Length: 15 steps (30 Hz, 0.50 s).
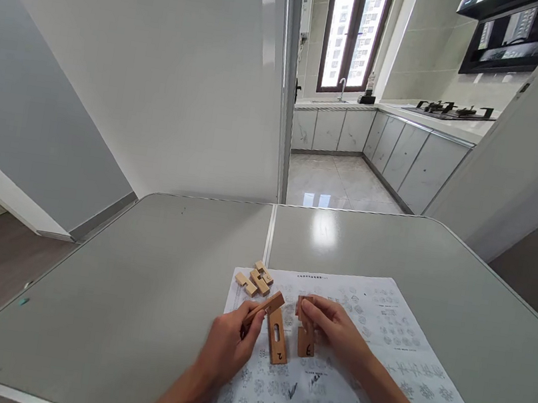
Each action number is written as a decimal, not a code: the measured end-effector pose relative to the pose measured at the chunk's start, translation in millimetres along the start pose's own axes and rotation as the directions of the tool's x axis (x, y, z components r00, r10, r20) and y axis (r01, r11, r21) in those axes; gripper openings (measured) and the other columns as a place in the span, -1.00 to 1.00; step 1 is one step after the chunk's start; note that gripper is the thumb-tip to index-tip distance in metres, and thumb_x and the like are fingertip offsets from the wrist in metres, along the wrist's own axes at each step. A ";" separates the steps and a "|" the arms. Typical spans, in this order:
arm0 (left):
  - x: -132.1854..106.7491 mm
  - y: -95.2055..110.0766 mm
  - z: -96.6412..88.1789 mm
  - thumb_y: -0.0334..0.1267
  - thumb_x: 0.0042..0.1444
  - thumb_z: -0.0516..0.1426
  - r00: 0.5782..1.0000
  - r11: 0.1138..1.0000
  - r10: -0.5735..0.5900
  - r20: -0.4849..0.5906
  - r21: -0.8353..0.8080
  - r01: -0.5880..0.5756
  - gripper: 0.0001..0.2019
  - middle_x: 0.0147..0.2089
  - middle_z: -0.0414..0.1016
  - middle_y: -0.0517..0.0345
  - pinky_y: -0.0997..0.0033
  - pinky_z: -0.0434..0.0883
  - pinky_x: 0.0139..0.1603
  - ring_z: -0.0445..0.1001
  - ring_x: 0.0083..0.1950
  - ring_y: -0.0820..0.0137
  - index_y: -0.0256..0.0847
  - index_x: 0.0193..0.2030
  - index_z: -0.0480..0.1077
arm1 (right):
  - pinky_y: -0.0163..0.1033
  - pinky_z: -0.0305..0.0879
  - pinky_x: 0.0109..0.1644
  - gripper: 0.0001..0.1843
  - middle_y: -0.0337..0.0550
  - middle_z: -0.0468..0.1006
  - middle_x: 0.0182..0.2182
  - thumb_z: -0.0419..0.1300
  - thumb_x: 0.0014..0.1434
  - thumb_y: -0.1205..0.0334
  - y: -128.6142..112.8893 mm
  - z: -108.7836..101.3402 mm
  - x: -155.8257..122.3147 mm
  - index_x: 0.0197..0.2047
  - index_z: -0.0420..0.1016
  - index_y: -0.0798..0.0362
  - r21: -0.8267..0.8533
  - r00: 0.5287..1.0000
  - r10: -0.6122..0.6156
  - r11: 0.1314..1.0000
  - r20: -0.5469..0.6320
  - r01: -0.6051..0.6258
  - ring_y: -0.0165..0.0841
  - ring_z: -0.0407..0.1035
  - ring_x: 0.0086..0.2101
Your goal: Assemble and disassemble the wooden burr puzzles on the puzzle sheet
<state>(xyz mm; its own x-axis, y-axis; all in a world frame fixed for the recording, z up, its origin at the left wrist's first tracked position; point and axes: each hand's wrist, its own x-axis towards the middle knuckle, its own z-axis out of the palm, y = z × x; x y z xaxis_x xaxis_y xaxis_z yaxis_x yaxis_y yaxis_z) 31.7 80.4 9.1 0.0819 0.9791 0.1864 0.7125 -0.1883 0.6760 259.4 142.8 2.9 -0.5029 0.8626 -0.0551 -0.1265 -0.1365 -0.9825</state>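
Observation:
My left hand (227, 347) is closed round a wooden puzzle bar (266, 307), held tilted above the printed sheet (365, 371). My right hand (331, 325) pinches a small wooden piece (303, 304) at its fingertips. Between the hands two flat wooden pieces lie on the sheet: one with a slot, marked 2 (277, 339), and one marked 3 (306, 343) just under my right fingers. A small pile of loose wooden blocks (255, 277) rests at the sheet's far left corner.
The sheet lies on a grey folding table (134, 289) with a seam down its middle. A white wall stands behind the table at left. A kitchen doorway (339, 171) opens beyond, with counters and a stove.

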 end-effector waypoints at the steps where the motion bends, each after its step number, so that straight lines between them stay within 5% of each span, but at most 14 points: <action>1: -0.2 -0.8 -0.3 -0.06 0.46 -0.05 1.000 0.999 0.012 -0.012 0.036 -0.011 -0.69 -0.51 0.35 0.31 0.50 0.22 -0.44 0.28 -0.55 0.46 -0.13 -0.16 0.41 | -0.26 0.18 -0.42 -0.46 -0.28 0.29 -0.49 0.22 0.28 -0.29 0.5 0.6 0.1 -0.40 0.45 0.05 -0.038 1.000 -0.016 0.999 0.016 0.017 -0.43 0.15 -0.51; 8: -2.2 -9.1 -4.2 -0.11 0.41 0.04 0.984 0.945 0.164 -0.070 0.297 -0.137 -0.76 -0.54 0.46 0.25 0.48 0.26 -0.43 0.43 -0.54 0.43 -0.12 -0.19 0.46 | -0.17 0.38 -0.21 -0.58 -0.10 0.55 -0.24 0.19 0.34 -0.18 6.9 -0.2 2.3 -0.19 0.65 -0.01 -0.200 0.991 -0.088 0.974 0.097 0.106 -0.29 0.40 -0.29; 11: -4.7 -13.4 -5.6 -0.12 0.40 0.06 0.980 0.917 0.180 -0.086 0.374 -0.136 -0.76 -0.56 0.45 0.25 0.47 0.24 -0.44 0.42 -0.56 0.43 -0.13 -0.25 0.45 | -0.10 0.42 -0.10 -0.57 -0.03 0.57 -0.02 0.18 0.36 -0.15 7.2 -1.2 2.3 -0.27 0.65 0.01 -0.204 0.990 -0.099 0.972 0.096 0.117 -0.25 0.45 -0.19; 15: -7.9 -17.1 -7.0 -0.13 0.37 0.08 0.982 0.895 0.159 -0.097 0.433 -0.102 -0.73 -0.58 0.44 0.25 0.47 0.19 -0.45 0.40 -0.58 0.44 -0.14 -0.36 0.39 | -0.10 0.46 -0.17 -0.54 0.00 0.56 0.03 0.19 0.35 -0.14 8.0 -0.9 2.0 -0.39 0.58 0.03 -0.200 0.988 -0.085 0.974 0.129 0.109 -0.24 0.49 -0.19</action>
<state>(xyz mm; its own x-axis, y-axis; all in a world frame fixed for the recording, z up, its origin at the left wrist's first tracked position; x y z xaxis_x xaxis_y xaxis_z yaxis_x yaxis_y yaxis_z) 14.0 75.3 1.1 0.1261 0.9244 0.3600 0.9316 -0.2351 0.2772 258.1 143.9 -5.3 -0.5967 0.8008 0.0516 -0.0070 0.0591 -0.9982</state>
